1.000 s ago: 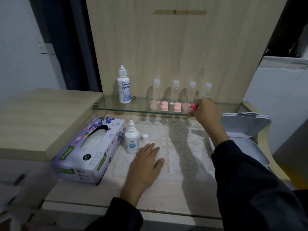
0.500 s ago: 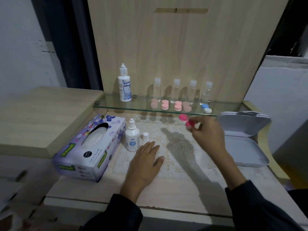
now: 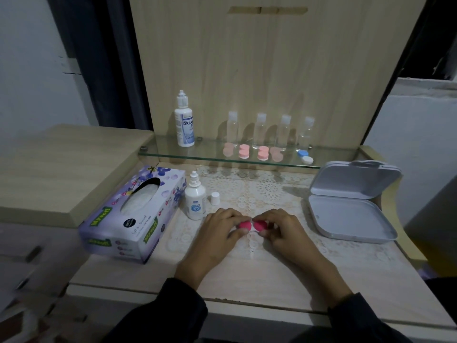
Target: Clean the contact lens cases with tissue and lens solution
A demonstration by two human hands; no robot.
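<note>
A bright pink contact lens case (image 3: 252,226) with two round caps lies low over the lace mat, held between both hands. My left hand (image 3: 221,232) pinches its left cap and my right hand (image 3: 282,230) pinches its right cap. A small white solution bottle (image 3: 195,203) stands uncapped just left of my hands, its white cap (image 3: 215,198) beside it. The purple tissue box (image 3: 134,211) lies further left. On the glass shelf (image 3: 173,154) sit several pale pink cases (image 3: 262,153) and a blue-and-white case (image 3: 305,156).
An open grey plastic box (image 3: 351,219) lies at the right of the desk. A taller solution bottle (image 3: 184,126) and several small clear bottles (image 3: 259,131) stand on the shelf against the wooden back panel. A raised wooden surface (image 3: 61,164) sits to the left.
My right hand carried the pink case from the glass shelf down to the mat. My left hand lifted off the mat and took hold of the case's left cap.
</note>
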